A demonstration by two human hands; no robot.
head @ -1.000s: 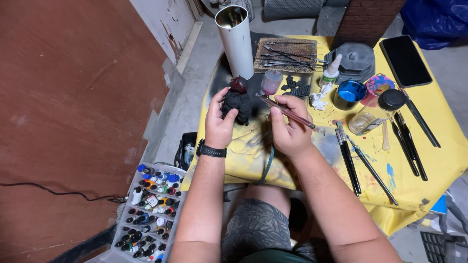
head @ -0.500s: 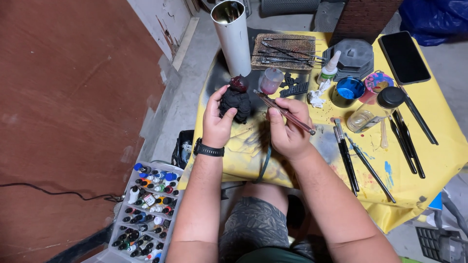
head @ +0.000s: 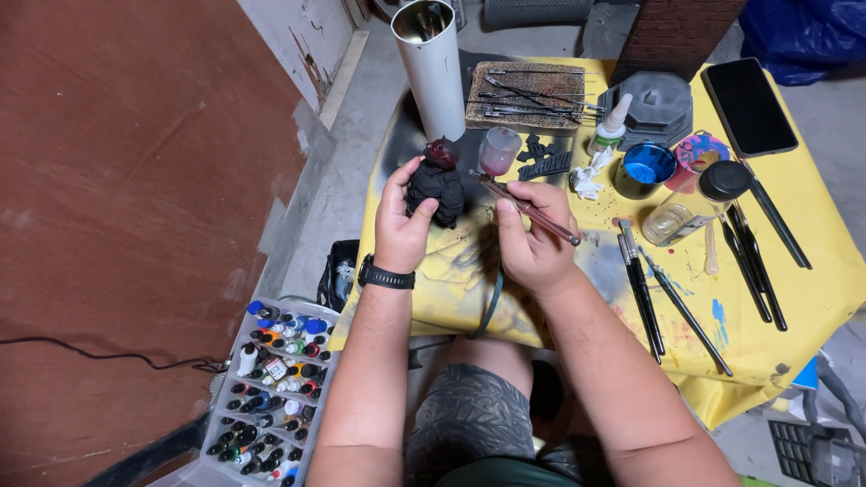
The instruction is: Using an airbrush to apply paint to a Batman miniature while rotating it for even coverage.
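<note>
- We see the left hand (head: 403,216) wrapped around a small black figure (head: 437,189) with a dark red top, fingers closed on its side, holding it just above the yellow table (head: 812,298).
- The right hand (head: 532,236) pinches a brush (head: 528,209) between thumb and fingers; the tip points at the figure and looks to be touching or nearly touching it, though we cannot tell which from here.
- A small pink cup (head: 498,150) stands just behind the brush tip, and a tall white tube (head: 435,68) stands behind the figure.
- Further right lie a blue pot (head: 646,168), a glass jar (head: 690,206) on its side, spare brushes (head: 642,284) and a black phone (head: 749,106).
- A tray of paint bottles (head: 271,388) sits on the floor by the left knee.
- Risks, as we judge them: the figure is gripped in the bare hand, so wet paint could smudge under the fingers.
- The right hand works close to the pink cup; a backward flick of the handle or wrist could tip it.
- A slip of the left grip would drop the figure onto the stained cloth.
</note>
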